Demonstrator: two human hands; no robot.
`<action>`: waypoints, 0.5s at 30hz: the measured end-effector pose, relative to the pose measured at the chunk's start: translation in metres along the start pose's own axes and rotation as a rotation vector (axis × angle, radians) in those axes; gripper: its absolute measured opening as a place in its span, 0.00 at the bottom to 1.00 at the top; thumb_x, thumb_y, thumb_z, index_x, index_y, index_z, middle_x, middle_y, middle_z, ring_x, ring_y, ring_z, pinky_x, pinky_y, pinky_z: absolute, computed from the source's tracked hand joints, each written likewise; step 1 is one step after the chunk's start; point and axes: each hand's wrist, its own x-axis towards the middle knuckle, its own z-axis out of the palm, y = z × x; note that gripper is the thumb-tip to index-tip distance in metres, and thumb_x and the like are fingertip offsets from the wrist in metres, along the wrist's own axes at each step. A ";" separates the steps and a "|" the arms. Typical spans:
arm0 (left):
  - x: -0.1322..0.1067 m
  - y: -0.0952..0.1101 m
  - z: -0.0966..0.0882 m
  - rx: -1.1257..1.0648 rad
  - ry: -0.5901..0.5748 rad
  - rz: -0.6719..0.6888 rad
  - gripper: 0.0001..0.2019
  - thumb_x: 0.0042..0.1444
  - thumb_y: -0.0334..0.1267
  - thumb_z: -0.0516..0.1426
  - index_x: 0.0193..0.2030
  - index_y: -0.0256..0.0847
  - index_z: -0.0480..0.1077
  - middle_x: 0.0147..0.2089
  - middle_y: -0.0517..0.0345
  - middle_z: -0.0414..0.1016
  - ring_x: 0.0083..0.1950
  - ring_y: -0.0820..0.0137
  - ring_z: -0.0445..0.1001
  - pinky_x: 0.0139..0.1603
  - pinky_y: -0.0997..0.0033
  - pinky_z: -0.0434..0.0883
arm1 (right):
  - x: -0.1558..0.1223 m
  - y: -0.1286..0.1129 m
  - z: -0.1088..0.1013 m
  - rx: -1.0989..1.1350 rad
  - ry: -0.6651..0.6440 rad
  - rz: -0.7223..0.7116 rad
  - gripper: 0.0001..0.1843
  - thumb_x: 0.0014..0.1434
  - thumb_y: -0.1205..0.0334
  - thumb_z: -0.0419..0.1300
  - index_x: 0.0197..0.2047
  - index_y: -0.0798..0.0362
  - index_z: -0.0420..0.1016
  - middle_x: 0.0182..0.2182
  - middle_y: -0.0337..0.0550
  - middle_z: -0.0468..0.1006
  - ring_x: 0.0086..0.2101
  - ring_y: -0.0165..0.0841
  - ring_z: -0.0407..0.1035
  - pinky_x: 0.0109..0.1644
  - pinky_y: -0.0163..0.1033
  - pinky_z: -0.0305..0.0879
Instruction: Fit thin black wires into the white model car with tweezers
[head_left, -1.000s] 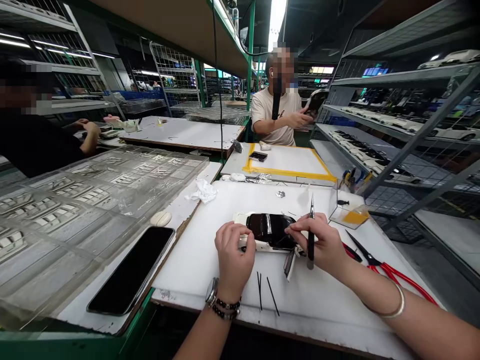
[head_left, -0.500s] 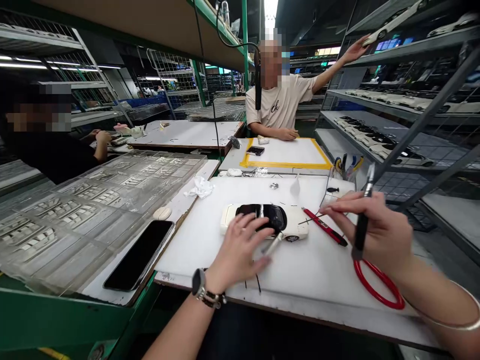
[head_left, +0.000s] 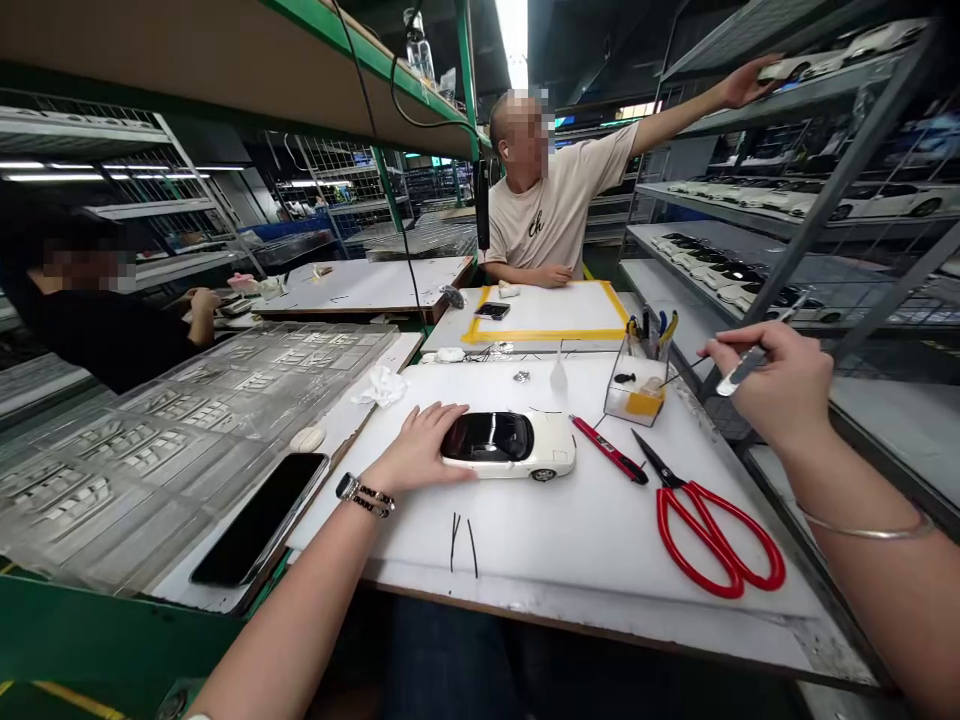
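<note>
A white model car with a black roof stands on the white work mat. My left hand is closed round its rear end, thumb along the near side and fingers over the far side. Raised at the right, my right hand is closed on a slim silver hand tool, whose exact kind I cannot make out. A thin dark strip seems pinched at its fingertips. Red-handled scissors and a red cutter knife lie between the car and that hand. Two thin black strips rest near the front edge.
A clear tool box stands at the mat's back right. On the left are a phone, crumpled tissue and a tray of white parts. A co-worker opposite reaches to a rack of model cars; another person sits left.
My left hand has moved left from above the car onto its rear end. My right hand has lifted away and turned its tool, uncovering the scissors. The view has shifted slightly.
</note>
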 end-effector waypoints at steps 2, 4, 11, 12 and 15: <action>0.004 -0.006 0.001 -0.007 0.002 0.006 0.46 0.41 0.58 0.63 0.64 0.43 0.52 0.64 0.47 0.58 0.64 0.50 0.56 0.65 0.48 0.52 | 0.001 0.001 0.000 0.018 0.002 0.000 0.11 0.53 0.53 0.59 0.32 0.53 0.74 0.27 0.43 0.78 0.35 0.36 0.70 0.49 0.43 0.60; 0.006 -0.008 0.000 -0.003 0.009 0.009 0.45 0.40 0.57 0.64 0.63 0.42 0.53 0.61 0.47 0.61 0.61 0.52 0.60 0.61 0.53 0.58 | 0.000 0.002 -0.001 0.038 0.033 -0.017 0.10 0.54 0.55 0.59 0.33 0.53 0.74 0.27 0.44 0.79 0.36 0.36 0.70 0.51 0.42 0.58; 0.013 0.000 -0.007 0.027 -0.049 0.045 0.46 0.37 0.52 0.65 0.64 0.45 0.52 0.58 0.49 0.63 0.57 0.52 0.62 0.59 0.52 0.59 | 0.000 0.013 0.018 -0.039 -0.118 -0.182 0.11 0.58 0.56 0.56 0.35 0.55 0.74 0.27 0.44 0.77 0.32 0.32 0.69 0.47 0.40 0.57; 0.015 0.001 -0.007 0.028 -0.069 0.062 0.48 0.37 0.53 0.65 0.64 0.45 0.51 0.59 0.49 0.62 0.58 0.52 0.62 0.60 0.51 0.57 | -0.001 0.015 0.021 -0.038 -0.170 -0.219 0.11 0.58 0.56 0.55 0.36 0.54 0.74 0.27 0.43 0.77 0.30 0.32 0.69 0.46 0.39 0.57; 0.021 0.002 -0.007 0.017 -0.116 0.126 0.51 0.33 0.57 0.66 0.64 0.43 0.51 0.58 0.48 0.63 0.57 0.51 0.63 0.60 0.51 0.58 | -0.006 0.019 0.023 -0.053 -0.202 -0.314 0.13 0.60 0.56 0.54 0.42 0.54 0.75 0.27 0.43 0.77 0.28 0.31 0.67 0.47 0.41 0.56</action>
